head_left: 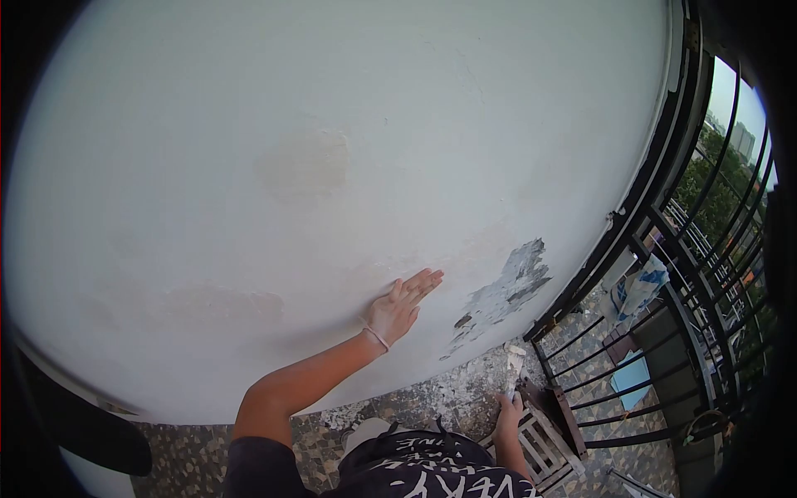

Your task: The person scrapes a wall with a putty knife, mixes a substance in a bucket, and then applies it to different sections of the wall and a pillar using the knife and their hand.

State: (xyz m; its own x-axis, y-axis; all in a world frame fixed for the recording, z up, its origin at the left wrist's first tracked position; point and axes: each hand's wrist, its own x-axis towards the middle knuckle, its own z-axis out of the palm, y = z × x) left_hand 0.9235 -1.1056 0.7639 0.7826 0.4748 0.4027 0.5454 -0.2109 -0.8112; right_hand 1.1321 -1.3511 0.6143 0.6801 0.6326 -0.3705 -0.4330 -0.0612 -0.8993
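Note:
My left hand [397, 312] lies against the white wall [249, 100] with its fingers stretched out, and a thin band circles the wrist. To the right of that hand is a grey, flaked patch [506, 286] where paint has come off the wall. Low on the right, my right hand [507, 417] is closed around the handle of a scraper [515, 365]. Its pale, whitish-coated blade points up and away from my body, apart from the wall. Smoother, slightly discoloured areas show on the wall above and to the left of my left hand.
White paint flakes [457, 386] litter the patterned floor below the wall. A slatted wooden stool [544, 452] stands by my right hand. Black metal railings [697, 274] run along the right, with a plastic bag [639, 286] and a light blue sheet [631, 378] beyond the bars.

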